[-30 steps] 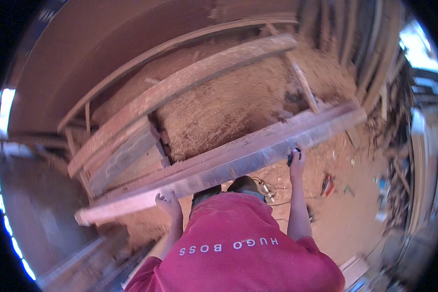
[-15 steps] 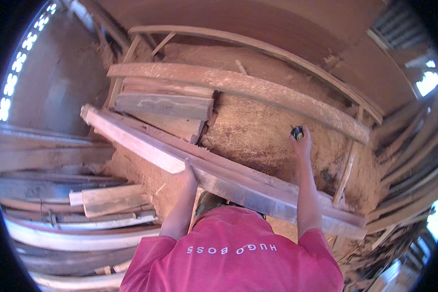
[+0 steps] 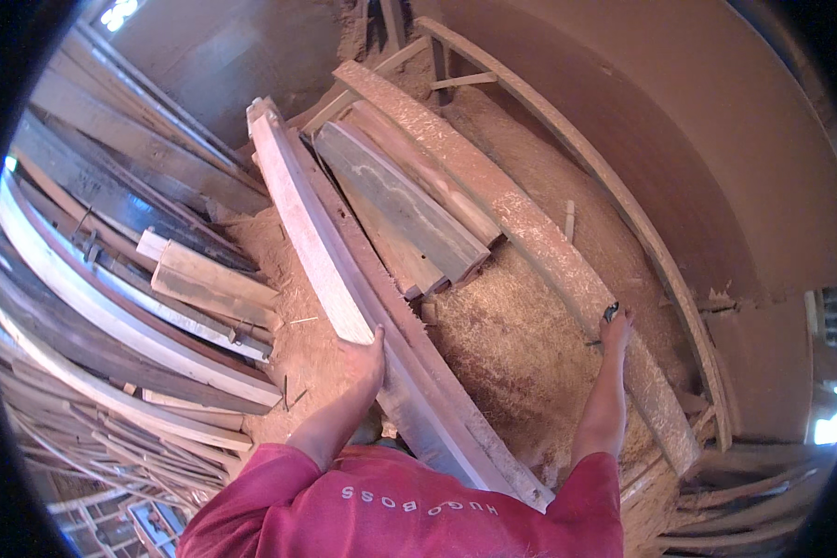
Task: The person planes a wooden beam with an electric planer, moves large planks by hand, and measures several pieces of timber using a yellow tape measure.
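A long timber beam (image 3: 437, 432) lies slanting in front of me, from the upper left down to my body; its far stretch has a pale face (image 3: 302, 223). My left hand (image 3: 365, 363) is closed on the beam's near-left edge, where the pale face ends, with the thumb on top. Out to the right, my right hand (image 3: 617, 327) is closed round a small dark tool (image 3: 610, 312). The fingers cover most of the tool, so its kind cannot be made out. This hand is over the sawdust-covered rail (image 3: 539, 237).
Short thick boards (image 3: 405, 205) lie between the beam and the rail. Another long rail (image 3: 604, 181) runs along the wall. Sawdust (image 3: 502, 363) covers the ground. Many planks (image 3: 112, 307) are stacked on the left, with a short block (image 3: 209, 284) on them.
My view has turned to the right, so the beam and rails stand steeper in it. My right hand has moved from above the sawdust to the rail. My left hand stays on the beam.
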Demonstrator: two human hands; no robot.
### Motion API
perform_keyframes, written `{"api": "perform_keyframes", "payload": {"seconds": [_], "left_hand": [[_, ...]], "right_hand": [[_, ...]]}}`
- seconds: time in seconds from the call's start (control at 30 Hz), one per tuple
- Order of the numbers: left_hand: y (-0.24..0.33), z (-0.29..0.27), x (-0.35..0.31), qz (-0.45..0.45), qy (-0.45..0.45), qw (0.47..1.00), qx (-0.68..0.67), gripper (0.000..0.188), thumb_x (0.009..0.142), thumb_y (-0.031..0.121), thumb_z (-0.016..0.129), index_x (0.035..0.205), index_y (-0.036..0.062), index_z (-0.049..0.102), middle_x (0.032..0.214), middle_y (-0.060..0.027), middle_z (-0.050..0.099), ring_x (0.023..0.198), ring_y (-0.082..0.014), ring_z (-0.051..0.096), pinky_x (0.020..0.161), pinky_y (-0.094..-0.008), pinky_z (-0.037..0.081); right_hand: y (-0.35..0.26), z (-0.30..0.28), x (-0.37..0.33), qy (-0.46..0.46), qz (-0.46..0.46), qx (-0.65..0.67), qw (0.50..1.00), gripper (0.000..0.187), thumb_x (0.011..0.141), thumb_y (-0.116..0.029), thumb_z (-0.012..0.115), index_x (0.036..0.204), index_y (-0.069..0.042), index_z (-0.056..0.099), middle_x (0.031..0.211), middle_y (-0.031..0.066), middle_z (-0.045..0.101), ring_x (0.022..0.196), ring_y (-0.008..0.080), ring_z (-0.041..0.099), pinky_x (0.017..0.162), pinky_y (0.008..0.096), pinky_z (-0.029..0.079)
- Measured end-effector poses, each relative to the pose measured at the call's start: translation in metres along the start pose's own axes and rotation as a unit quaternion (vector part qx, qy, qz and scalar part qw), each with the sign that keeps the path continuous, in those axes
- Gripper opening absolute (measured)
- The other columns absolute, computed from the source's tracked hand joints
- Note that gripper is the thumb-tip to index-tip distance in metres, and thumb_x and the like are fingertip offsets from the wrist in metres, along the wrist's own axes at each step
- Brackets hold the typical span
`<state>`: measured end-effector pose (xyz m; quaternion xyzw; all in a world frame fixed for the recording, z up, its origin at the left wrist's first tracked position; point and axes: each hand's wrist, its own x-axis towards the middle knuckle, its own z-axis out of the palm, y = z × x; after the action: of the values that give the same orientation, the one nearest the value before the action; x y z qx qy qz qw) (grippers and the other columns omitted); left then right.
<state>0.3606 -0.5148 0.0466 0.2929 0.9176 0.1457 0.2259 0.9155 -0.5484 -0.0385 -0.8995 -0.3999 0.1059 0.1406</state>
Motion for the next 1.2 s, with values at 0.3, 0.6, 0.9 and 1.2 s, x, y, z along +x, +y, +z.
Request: {"api": "perform_keyframes", "payload": {"seconds": [0.3,0.6,0.9,1.2], "left_hand": [[-0.017,0.008,0.009,-0.011,0.027,0.999,0.044,0.113,0.07,0.066,0.078,0.147,-0.0024,0.03,0.139,-0.031,0.049,0.126,-0.0461,0.054,0.103,-0.0537,0.045],[-0.037,0.01,0.022,0.037,-0.038,0.994,-0.092,0.098,0.073,0.046,0.08,0.142,-0.0022,0.029,0.122,-0.0329,0.061,0.116,-0.0473,0.06,0.102,-0.0539,0.047],[-0.05,-0.023,0.022,0.06,-0.085,0.978,-0.183,0.092,0.072,0.034,0.084,0.137,-0.007,0.033,0.128,-0.0332,0.056,0.122,-0.0428,0.056,0.108,-0.0468,0.042],[-0.15,0.02,0.129,-0.009,-0.381,0.837,-0.392,0.081,0.073,0.028,0.082,0.139,-0.0027,0.045,0.135,-0.0203,0.057,0.122,-0.0332,0.057,0.104,-0.0456,0.045]], "right_hand": [[-0.079,-0.025,-0.112,0.107,0.023,-0.038,0.993,0.068,0.088,-0.038,0.073,0.142,-0.004,0.049,0.142,0.0274,0.05,0.132,0.0458,0.046,0.109,0.0506,0.041],[-0.059,0.011,-0.395,-0.15,-0.007,0.208,0.967,0.038,0.097,-0.031,0.064,0.118,0.001,0.066,0.109,0.0243,0.067,0.099,0.0367,0.066,0.093,0.0464,0.048],[-0.072,-0.006,-0.489,-0.333,0.083,0.243,0.907,0.074,0.086,-0.049,0.077,0.141,-0.005,0.056,0.13,0.0216,0.063,0.119,0.0315,0.062,0.101,0.0407,0.05],[-0.093,0.01,-0.528,-0.393,-0.043,-0.031,0.918,0.139,0.055,-0.058,0.092,0.157,-0.001,0.018,0.146,0.0294,0.046,0.136,0.0473,0.043,0.115,0.056,0.033]]}}
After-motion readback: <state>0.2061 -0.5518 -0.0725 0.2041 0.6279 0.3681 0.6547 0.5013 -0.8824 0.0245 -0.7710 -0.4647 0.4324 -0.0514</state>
